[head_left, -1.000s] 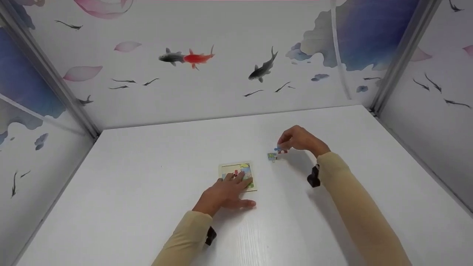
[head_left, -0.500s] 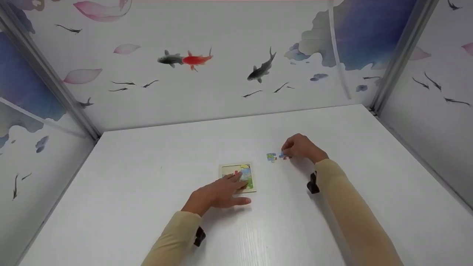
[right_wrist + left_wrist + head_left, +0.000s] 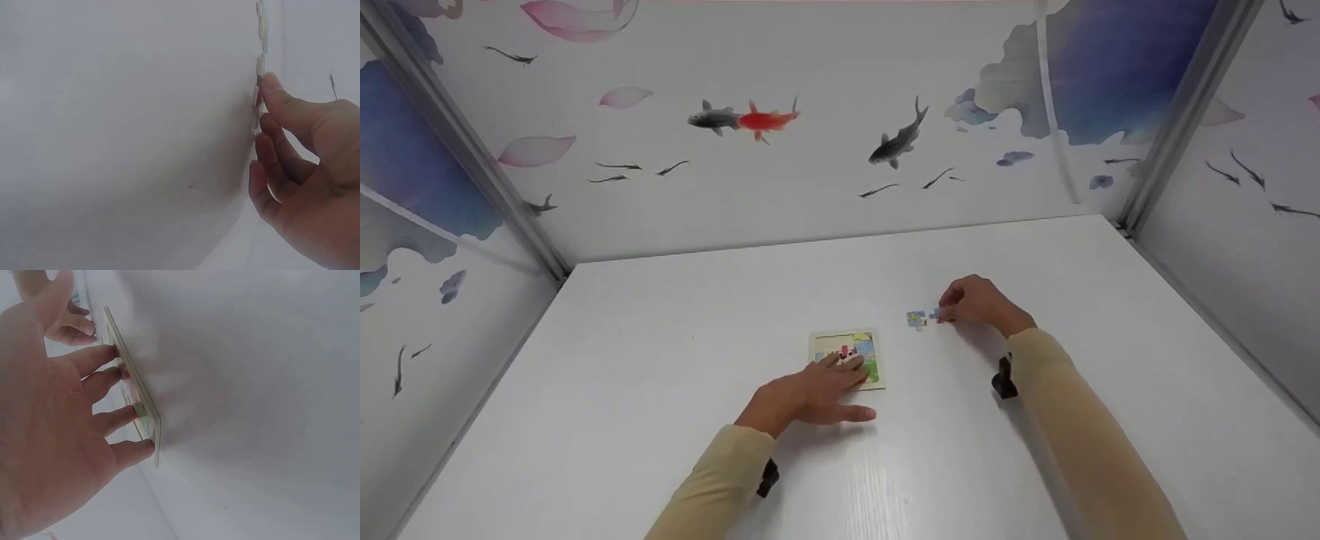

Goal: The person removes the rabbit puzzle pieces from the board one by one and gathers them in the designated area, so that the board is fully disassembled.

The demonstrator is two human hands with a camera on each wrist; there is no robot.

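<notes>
A small wooden puzzle board (image 3: 829, 341) lies flat on the white table, partly filled with a coloured picture. My left hand (image 3: 819, 394) rests its fingertips on the board's near part and hides some of the picture. The left wrist view shows these fingers spread over the board (image 3: 135, 377), thumb held away. To the right, my right hand (image 3: 979, 304) pinches a blue and red puzzle piece (image 3: 935, 313) at the tabletop, covering most of it. Just left of it lies a blue-green puzzle piece (image 3: 916, 319), a narrow gap between them.
The white tabletop (image 3: 660, 375) surrounds the board and pieces. Patterned panels with painted fish (image 3: 765, 120) rise at the back and both sides. Metal posts (image 3: 1177, 127) stand in the back corners.
My right hand has lowered its puzzle piece to the tabletop and shifted slightly right, away from the other piece. My left hand has drawn back slightly on the board, uncovering more of the picture.
</notes>
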